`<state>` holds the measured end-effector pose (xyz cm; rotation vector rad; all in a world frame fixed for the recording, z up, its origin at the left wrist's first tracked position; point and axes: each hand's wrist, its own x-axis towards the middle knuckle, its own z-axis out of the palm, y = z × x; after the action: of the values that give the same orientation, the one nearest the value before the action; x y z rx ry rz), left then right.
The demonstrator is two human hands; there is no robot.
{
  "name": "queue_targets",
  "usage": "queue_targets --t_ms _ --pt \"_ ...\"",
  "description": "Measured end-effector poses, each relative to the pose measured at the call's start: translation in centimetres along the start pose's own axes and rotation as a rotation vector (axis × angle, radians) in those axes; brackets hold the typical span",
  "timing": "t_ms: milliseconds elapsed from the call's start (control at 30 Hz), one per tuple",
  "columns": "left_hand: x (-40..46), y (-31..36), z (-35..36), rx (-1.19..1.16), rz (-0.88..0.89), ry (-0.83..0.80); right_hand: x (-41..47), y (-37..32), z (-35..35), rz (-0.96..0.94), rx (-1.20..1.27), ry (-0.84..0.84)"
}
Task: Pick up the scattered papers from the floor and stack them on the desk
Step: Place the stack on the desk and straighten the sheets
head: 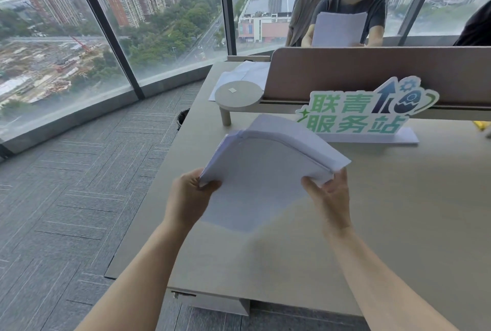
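Observation:
A thick stack of white papers (263,171) hangs over the beige desk (398,224), bent into an arch along its far edge. My left hand (190,198) grips the stack's near left corner. My right hand (329,198) pinches its right corner. The lower edge of the stack hovers just above the desk top or touches it; I cannot tell which. More white sheets (244,75) lie flat at the far left end of the desk, partly under a small round shelf (238,94).
A green and white sign (366,113) stands on the desk behind the stack. A beige divider panel (372,73) runs across the back. Beyond it a person holds another stack of paper (338,29). Grey carpet (66,198) and floor-to-ceiling windows lie to the left.

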<state>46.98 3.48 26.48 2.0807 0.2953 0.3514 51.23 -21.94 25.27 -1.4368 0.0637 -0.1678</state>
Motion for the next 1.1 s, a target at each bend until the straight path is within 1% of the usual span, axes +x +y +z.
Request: queue_targets --t_ms 100,200,267,333,400,533,767,933,1100 --pt "1.4 2.1 -1.3 0.239 0.106 -0.013 1.0 -0.7 -1.3 -0.066 -0.192 0.074" --pt "2.0 4.0 -1.7 0.451 0.178 -0.057 1.1 -0.9 -2.3 -0.199 -0.446 0.131" --pt "1.9 5.1 -1.3 0.588 0.212 -0.063 1.0 -1.0 -2.5 -0.234 -0.507 0.088" --pt "1.5 5.8 -0.5 0.707 0.28 -0.069 0.7 -0.9 -2.6 -0.183 -0.502 -0.001" --pt "1.1 6.1 0.5 0.772 0.334 -0.103 0.6 -0.1 -3.0 -0.114 -0.478 -0.044" --pt "0.3 5.5 2.4 0.848 0.366 -0.184 0.0 1.7 -4.6 0.032 -0.31 -0.057" --pt "-1.5 3.4 5.2 0.874 0.359 -0.32 -1.2 5.0 -6.9 0.251 -0.247 -0.111" --pt "-1.8 3.0 5.5 0.847 0.371 -0.343 -1.3 5.0 -7.3 0.276 -0.172 -0.199" --pt "-2.3 3.2 5.9 0.802 0.396 -0.331 -2.1 5.3 -5.8 0.28 -0.191 -0.278"
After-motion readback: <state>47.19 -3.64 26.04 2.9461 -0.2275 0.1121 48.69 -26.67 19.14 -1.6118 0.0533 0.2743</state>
